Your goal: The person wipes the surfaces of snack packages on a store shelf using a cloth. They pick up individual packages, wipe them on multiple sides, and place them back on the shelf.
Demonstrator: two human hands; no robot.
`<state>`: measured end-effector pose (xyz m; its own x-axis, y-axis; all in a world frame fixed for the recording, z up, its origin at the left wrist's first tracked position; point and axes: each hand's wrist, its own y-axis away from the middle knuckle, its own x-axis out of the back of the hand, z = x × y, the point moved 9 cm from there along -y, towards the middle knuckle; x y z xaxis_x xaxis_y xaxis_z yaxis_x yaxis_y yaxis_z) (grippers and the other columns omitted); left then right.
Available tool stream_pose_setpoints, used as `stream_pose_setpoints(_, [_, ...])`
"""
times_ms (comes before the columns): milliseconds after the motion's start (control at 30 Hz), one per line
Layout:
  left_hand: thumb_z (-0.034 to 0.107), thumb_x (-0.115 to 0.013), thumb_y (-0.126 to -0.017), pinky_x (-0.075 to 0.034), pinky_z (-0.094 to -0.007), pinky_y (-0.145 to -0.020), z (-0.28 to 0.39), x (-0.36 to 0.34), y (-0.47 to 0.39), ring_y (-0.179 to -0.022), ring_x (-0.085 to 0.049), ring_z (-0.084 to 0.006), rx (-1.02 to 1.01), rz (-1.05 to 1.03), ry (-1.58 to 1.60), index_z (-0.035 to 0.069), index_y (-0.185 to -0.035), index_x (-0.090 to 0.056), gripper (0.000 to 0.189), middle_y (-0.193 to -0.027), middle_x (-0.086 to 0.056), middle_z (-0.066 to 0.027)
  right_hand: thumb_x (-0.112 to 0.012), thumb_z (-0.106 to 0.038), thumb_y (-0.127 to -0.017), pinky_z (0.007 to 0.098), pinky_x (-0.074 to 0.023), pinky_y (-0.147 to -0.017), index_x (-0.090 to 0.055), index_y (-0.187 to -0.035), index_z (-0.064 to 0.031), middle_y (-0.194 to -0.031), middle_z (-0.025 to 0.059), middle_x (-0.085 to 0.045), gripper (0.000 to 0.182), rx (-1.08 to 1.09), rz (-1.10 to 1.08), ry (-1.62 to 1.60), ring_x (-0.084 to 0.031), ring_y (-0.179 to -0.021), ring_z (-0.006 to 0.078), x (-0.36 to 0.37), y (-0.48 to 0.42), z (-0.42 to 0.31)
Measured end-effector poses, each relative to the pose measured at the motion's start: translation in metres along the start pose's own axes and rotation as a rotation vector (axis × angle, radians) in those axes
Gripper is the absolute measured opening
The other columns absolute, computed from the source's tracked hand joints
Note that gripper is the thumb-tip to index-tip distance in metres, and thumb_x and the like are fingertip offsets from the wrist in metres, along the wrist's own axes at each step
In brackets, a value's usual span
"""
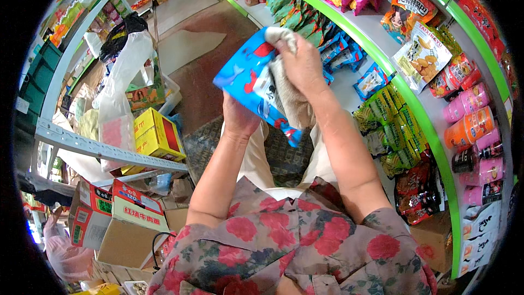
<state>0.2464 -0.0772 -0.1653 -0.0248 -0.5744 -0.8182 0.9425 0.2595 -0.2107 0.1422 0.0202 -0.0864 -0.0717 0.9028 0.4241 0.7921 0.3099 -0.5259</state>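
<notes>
A blue snack packet (245, 76) with red and white print is held up in front of me, tilted, over the floor. My left hand (241, 117) grips it from below, with the fingers hidden behind the packet. A beige cloth (286, 90) is bunched in my right hand (302, 61) and lies against the packet's right side. To the right of that hand, smaller blue packets (342, 51) lie on the low shelf, near green packets (294, 16) and a lone blue packet (371, 82).
Green-edged shelves (423, 115) curve along my right, holding pink and orange tubs (468, 127), a white pouch (423, 55) and green-yellow packets (393, 123). At left stand a metal rack (106, 149), a yellow carton (157, 135), a plastic bag (123, 74) and an open cardboard box (131, 229).
</notes>
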Motion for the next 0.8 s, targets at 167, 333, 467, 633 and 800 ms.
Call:
stream_pose_setpoints(167, [0.048, -0.045, -0.097, -0.029, -0.041, -0.111, -0.017, 0.007, 0.008, -0.131, -0.041, -0.025, -0.06, 0.141, -0.564, 0.005, -0.146, -0.029, 0.067, -0.145, -0.039, -0.0074, -0.059, -0.025, -0.09, 0.0492, -0.0476, -0.077, -0.062, -0.098, 0.0008, -0.09, 0.0247, -0.065, 0.027, -0.083, 0.086, 0.041, -0.062, -0.087, 0.0431, 0.002, -0.01, 0.028])
stream_pose_setpoints(333, [0.046, -0.036, -0.102, -0.034, -0.0404, -0.109, -0.015, 0.004, 0.009, -0.128, -0.045, -0.0246, -0.044, 0.19, -0.285, 0.004, -0.143, -0.034, 0.058, -0.143, -0.043, -0.0093, -0.06, -0.028, -0.09, 0.0482, -0.0467, -0.081, -0.055, -0.11, -0.0001, -0.102, 0.0232, -0.062, 0.034, 0.006, 0.096, -0.088, -0.059, -0.095, 0.0431, -0.013, 0.006, 0.007])
stream_pose_setpoints(467, [0.051, -0.035, -0.1, -0.038, -0.0438, -0.106, 0.006, 0.025, -0.003, -0.124, -0.05, -0.0279, -0.04, 0.247, -0.209, 0.006, -0.137, -0.042, 0.059, -0.136, -0.05, -0.0114, -0.061, -0.023, -0.086, 0.0434, -0.0453, -0.089, -0.054, -0.122, -0.0082, -0.115, 0.0163, -0.057, 0.04, 0.429, -0.115, -0.08, -0.054, -0.104, 0.037, -0.028, 0.043, -0.055])
stream_pose_setpoints(633, [0.052, -0.031, -0.099, -0.041, -0.0501, -0.102, 0.036, 0.049, -0.02, -0.119, -0.052, -0.0369, 0.009, 0.153, -0.002, 0.003, -0.136, -0.042, 0.063, -0.133, -0.052, -0.0175, -0.06, -0.015, -0.076, 0.0474, -0.0445, -0.08, -0.051, -0.132, -0.0185, -0.131, 0.0069, -0.048, 0.057, 0.627, -0.29, 0.363, -0.05, -0.102, 0.0336, -0.054, 0.117, -0.061])
stream_pose_setpoints(800, [0.044, -0.02, -0.103, -0.029, -0.0527, -0.11, 0.076, 0.084, -0.037, -0.131, -0.04, -0.0383, -0.153, 0.313, 0.011, 0.001, -0.141, -0.035, 0.059, -0.144, -0.041, -0.0183, -0.055, -0.006, -0.079, 0.0381, -0.0449, -0.076, -0.055, -0.129, -0.0202, -0.138, 0.0029, -0.045, 0.053, 0.728, -0.181, 0.502, -0.05, -0.098, 0.0253, -0.048, 0.156, -0.03])
